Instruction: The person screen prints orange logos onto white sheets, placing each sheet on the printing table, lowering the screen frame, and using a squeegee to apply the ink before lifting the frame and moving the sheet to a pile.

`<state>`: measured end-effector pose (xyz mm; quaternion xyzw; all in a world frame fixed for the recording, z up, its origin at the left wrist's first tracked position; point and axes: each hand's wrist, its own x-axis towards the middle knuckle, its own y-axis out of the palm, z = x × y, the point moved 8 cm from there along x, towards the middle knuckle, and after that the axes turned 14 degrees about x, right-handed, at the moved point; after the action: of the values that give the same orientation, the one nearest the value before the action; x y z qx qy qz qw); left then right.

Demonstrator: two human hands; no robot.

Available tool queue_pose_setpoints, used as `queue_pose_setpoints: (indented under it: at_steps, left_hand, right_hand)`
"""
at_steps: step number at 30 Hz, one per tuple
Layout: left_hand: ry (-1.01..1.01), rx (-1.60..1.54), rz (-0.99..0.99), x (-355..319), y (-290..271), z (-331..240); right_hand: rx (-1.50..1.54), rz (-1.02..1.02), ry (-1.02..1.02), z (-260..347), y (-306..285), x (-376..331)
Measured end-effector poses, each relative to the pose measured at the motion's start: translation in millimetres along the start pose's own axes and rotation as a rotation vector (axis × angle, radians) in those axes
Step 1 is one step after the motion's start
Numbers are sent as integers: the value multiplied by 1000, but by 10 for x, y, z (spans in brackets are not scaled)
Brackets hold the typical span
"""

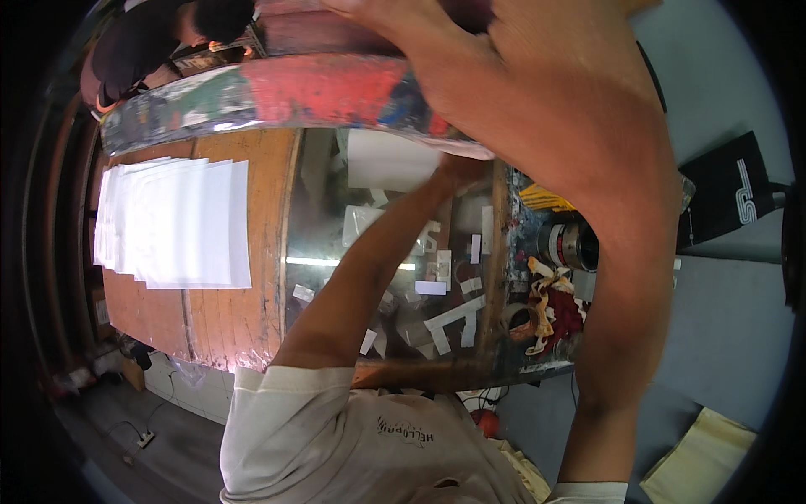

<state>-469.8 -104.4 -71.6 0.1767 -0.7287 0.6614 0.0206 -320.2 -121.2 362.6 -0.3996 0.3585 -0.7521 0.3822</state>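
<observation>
A paint-smeared frame (327, 88), streaked red, green, blue and white, crosses the far side of the table, with a maroon surface (327, 35) behind it. My left hand (464, 172) reaches to the frame's near edge, above a glass panel. Its fingers are hidden at that edge, so any grip is unclear. Close to the camera, my right hand (495, 71) extends over the frame's right part. Its thumb stretches left, while the other fingers run out of the picture. A white sheet (390, 160) lies on the glass, partly beneath the frame.
White sheets (189, 223) lie stacked on the wooden tabletop (227, 323) at left. Tape pieces (431, 288) dot the glass. A can (573, 246), a tape roll (518, 321) and stained rags (558, 315) crowd the right edge. Another person (138, 50) is at upper left.
</observation>
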Motion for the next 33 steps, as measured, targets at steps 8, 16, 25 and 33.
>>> queue_pose_setpoints:
  at_steps: [8,16,25,33]
  left_hand:
    - [-113,-14,150,102,175,473]
    - [163,438,43,-1228,-16,354]
    - [-274,117,-20,-2572,-551,1614]
    - [-532,340,93,-2424,-944,2551]
  right_hand:
    - [-21,-13,-15,113,70,-5]
    - [-8,-47,-3,134,24,-4]
    - [22,-36,-11,31,53,-23]
    - [27,-35,-4,-19,57,-61]
